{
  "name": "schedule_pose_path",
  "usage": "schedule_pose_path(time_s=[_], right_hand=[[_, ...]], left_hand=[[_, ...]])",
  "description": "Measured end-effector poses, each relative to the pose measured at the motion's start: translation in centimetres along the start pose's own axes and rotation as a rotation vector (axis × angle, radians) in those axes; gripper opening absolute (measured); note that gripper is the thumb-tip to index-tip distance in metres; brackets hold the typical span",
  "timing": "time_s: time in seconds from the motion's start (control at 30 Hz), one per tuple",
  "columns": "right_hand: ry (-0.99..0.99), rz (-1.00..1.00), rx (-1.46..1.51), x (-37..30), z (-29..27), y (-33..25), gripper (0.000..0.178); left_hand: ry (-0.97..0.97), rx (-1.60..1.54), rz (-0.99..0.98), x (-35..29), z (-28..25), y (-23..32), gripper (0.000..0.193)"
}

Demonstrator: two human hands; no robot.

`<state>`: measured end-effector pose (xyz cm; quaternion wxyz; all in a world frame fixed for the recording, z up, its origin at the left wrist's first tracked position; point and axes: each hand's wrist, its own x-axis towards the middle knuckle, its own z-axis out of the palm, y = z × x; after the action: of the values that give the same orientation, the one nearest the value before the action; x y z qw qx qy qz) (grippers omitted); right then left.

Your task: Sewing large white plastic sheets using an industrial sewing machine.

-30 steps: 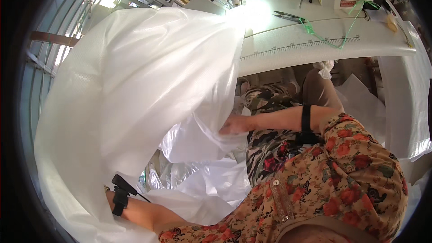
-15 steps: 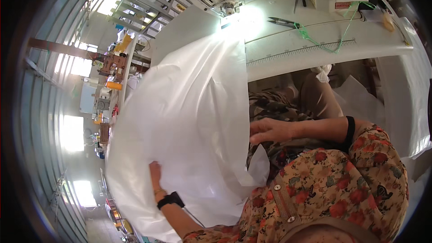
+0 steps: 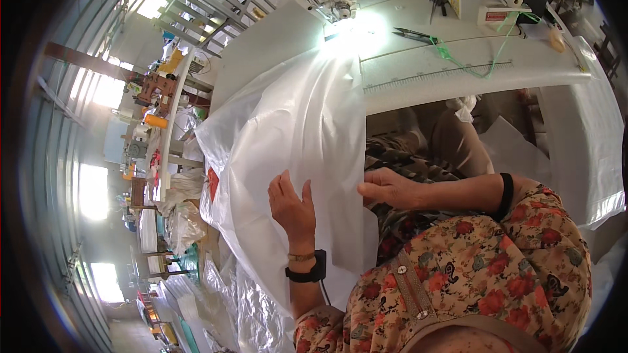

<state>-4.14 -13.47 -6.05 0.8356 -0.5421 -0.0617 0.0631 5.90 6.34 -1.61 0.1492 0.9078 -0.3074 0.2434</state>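
Note:
A large white plastic sheet hangs from the lit needle area of the sewing machine down over the table edge and my lap. My left hand is over the middle of the sheet, its fingers stretched upward and the thumb apart, holding nothing. At the sheet's right edge, my right hand has closed on the border; its fingertips are partly hidden. Glare from the machine's lamp hides the needle and the sheet beneath it.
Thread snips lie on the machine table, tangled near green thread. A black tool is beside the machine's base. Further left, a cluttered workbench carries an orange thread cone. More clear plastic lies at the lower left.
My left hand has moved right and up, and its fingers have opened. The sheet's left side has drawn inward, uncovering the bench and plastic there. My right hand has closed at the edge.

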Motion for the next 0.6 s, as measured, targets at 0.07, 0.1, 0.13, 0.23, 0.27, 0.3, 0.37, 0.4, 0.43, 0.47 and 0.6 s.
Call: schedule_pose_path(time_s=[0.07,0.1,0.13,0.23,0.27,0.3,0.37,0.4,0.43,0.47,0.6], right_hand=[[0.026,0.059,-0.093,-0.1,-0.5,-0.1,0.052],[0.036,0.079,-0.253,0.0,-0.6,0.2,0.051],[0.046,0.099,-0.413,0.1,-0.7,0.4,0.05],[0.203,0.006,-0.35,0.2,-1.0,1.3,0.045],[0.202,0.005,-0.351,0.0,-1.2,1.4,0.045],[0.233,0.024,-0.347,-0.3,-1.4,1.1,0.043],[0.269,0.044,-0.345,-0.9,-1.9,0.6,0.041],[0.229,0.047,-0.388,-1.3,-1.9,0.3,0.04],[0.19,0.051,-0.431,-1.7,-1.8,-0.1,0.039],[0.189,0.054,-0.432,-2.3,-1.9,-1.0,0.039],[0.205,-0.033,-0.735,-4.9,-5.5,-2.1,0.042]], left_hand=[[-0.021,0.082,-0.086,-1.0,1.4,-0.7,0.043],[-0.021,0.078,-0.082,-1.4,2.1,-0.9,0.043],[-0.015,0.085,-0.099,-2.0,2.7,-1.0,0.044],[-0.024,0.017,-0.154,-3.1,4.0,-1.1,0.047],[-0.043,-0.061,-0.189,-3.3,4.3,-1.0,0.048],[-0.043,-0.064,-0.19,-3.6,4.5,-0.4,0.048],[0.02,-0.124,-0.112,-3.9,4.9,1.0,0.046],[0.02,-0.124,-0.116,-3.9,5.3,1.3,0.046],[0.008,-0.089,-0.085,-3.7,5.8,1.6,0.041],[-0.005,-0.054,-0.052,-3.6,6.2,1.7,0.037],[0.047,-0.027,0.029,-3.9,6.6,0.5,0.009]])
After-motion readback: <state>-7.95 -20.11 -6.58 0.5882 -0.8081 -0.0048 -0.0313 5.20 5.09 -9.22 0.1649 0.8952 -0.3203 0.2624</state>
